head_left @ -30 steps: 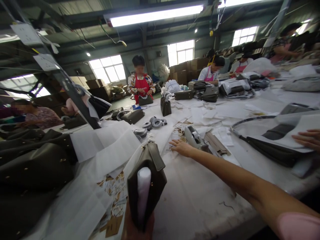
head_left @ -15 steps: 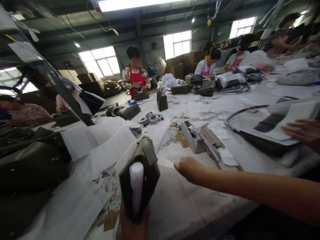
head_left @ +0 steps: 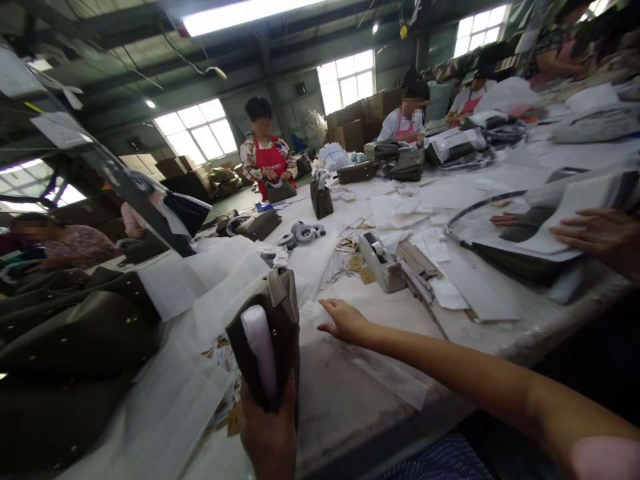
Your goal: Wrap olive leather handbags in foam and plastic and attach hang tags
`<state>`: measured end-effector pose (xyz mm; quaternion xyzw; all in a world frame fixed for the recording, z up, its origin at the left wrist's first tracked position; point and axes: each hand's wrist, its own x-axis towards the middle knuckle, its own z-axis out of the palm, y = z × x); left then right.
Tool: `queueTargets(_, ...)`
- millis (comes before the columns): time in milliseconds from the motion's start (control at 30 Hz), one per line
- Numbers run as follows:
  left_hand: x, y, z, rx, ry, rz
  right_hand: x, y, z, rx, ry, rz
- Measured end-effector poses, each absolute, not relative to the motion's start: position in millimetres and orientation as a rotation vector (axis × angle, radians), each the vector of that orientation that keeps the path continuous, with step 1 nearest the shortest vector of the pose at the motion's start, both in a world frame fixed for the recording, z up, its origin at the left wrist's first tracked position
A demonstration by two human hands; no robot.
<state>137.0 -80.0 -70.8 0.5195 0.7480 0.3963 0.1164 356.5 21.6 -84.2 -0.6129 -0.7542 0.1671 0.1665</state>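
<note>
Olive-green leather handbag [head_left: 270,327] with white foam-wrapped handle stands gripped from below by left hand [head_left: 267,433], near table's [head_left: 350,400] front edge. Right hand [head_left: 345,321], fingers spread, lies flat on white tissue sheet [head_left: 395,377] beside it; bag body not yet wrapped.

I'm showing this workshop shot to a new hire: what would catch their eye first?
Front and centre, the left hand grips an olive handbag upright, a white roll stuffed in its end. The right hand reaches open over the white table, short of a grey tape dispenser. At the far end, a person in a red apron handles another bag.
</note>
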Motion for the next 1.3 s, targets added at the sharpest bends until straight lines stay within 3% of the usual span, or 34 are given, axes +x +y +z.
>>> queueTargets(200,136,-77,-75,1.512,2.161,1.231,349,39,-110,-1.713,-2.071,0.627)
queueTargets(567,132,-78,-68,1.488,2.139,1.227,481,-72,-106,-1.864,-1.838,0.992)
queueTargets(800,132,-78,-63,1.451,2.122,1.284,525,-106,-97,-2.155,-1.914,0.815)
queueTargets(1067,136,-80,-64,1.488,2.096,1.263,440,-43,-86,-1.864,-2.151,0.510)
queueTargets(1300,137,-81,-64,1.497,2.112,1.265,359,40,-93,-1.899,-2.210,0.581)
